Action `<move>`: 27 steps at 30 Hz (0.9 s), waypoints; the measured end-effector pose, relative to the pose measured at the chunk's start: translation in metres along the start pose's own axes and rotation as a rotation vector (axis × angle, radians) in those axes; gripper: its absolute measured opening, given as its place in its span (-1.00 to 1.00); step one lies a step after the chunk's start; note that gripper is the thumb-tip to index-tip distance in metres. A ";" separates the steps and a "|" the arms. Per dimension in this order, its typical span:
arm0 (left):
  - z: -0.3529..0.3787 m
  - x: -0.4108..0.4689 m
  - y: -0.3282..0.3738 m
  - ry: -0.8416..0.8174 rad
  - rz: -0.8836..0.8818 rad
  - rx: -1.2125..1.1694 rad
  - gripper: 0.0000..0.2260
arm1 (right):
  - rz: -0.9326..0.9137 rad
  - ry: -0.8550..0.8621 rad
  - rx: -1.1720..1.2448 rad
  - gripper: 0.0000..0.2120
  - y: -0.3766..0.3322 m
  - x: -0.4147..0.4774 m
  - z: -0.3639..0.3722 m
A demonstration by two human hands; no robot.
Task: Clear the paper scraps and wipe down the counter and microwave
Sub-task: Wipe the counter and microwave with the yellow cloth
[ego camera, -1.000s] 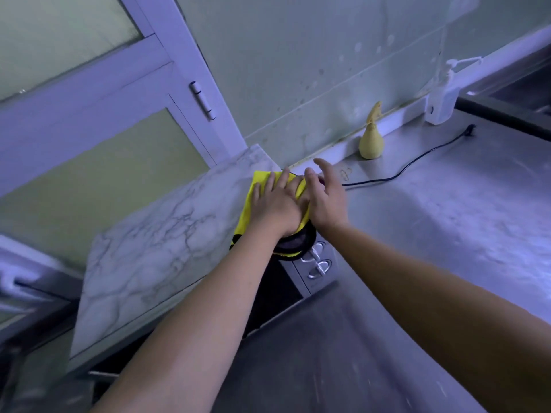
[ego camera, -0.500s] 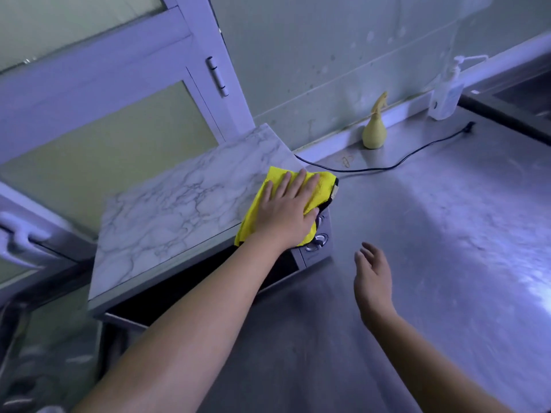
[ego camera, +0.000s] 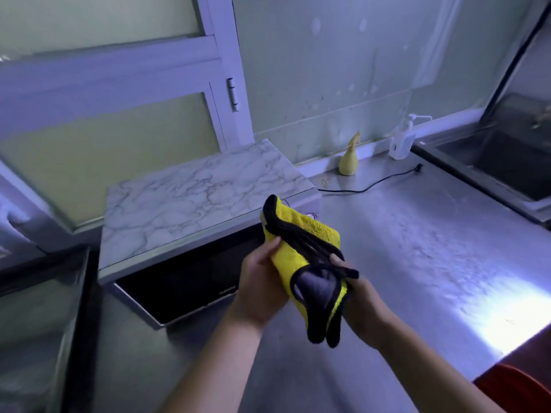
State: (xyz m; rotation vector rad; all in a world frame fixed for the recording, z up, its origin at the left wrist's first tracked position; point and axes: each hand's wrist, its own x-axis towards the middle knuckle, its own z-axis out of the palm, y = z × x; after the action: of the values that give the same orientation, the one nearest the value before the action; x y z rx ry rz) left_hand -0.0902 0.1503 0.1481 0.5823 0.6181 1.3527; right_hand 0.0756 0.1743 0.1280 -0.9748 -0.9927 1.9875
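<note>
A yellow cloth (ego camera: 301,234) with black edging and a grey underside hangs folded in the air in front of the microwave (ego camera: 185,281). My left hand (ego camera: 262,281) grips its left side, thumb on the yellow face. On the cloth's right side my right hand (ego camera: 357,287) holds it, mostly hidden behind the fabric, with fingertips pinching the black edge. The microwave has a marble-patterned top (ego camera: 190,198) and a dark door, and it sits on the steel counter (ego camera: 417,248). No paper scraps are visible.
At the back wall stand a yellow pear-shaped object (ego camera: 349,162) and a white pump bottle (ego camera: 402,141). A black cable (ego camera: 369,186) runs across the counter behind the microwave. A sink (ego camera: 507,168) lies at the far right, and a glass-topped unit (ego camera: 38,323) at the left.
My left hand lifted the cloth off the microwave top and brought it toward me. My right hand rose from above the counter and took hold of the cloth's right side.
</note>
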 end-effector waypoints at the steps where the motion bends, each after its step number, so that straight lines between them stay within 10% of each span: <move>1: -0.001 -0.011 -0.005 0.053 0.031 -0.034 -0.54 | 0.026 -0.076 0.054 -0.55 0.001 -0.006 0.008; 6: -0.011 -0.056 -0.016 0.170 0.080 -0.104 -0.18 | 0.220 -0.052 0.231 -0.58 0.020 -0.037 0.036; 9: -0.011 -0.073 -0.017 -0.115 0.037 -0.271 -0.37 | 0.247 0.041 0.112 -0.61 0.033 -0.050 0.044; 16: -0.051 -0.112 -0.027 -0.003 -0.191 0.174 -0.41 | -0.010 0.250 -0.304 -0.69 0.029 -0.093 0.037; 21: -0.042 -0.118 -0.050 0.091 -0.207 0.382 -0.70 | -0.014 0.231 -0.274 -0.58 0.019 -0.123 0.019; 27: -0.036 -0.123 -0.052 -0.141 -0.272 0.291 -0.56 | 0.046 0.374 -0.093 -0.48 0.024 -0.148 -0.019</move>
State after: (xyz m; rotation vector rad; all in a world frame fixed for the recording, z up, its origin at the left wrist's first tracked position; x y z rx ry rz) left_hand -0.0927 0.0225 0.0942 0.7904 0.7556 0.9650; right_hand 0.1552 0.0472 0.1456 -1.3713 -0.8628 1.7193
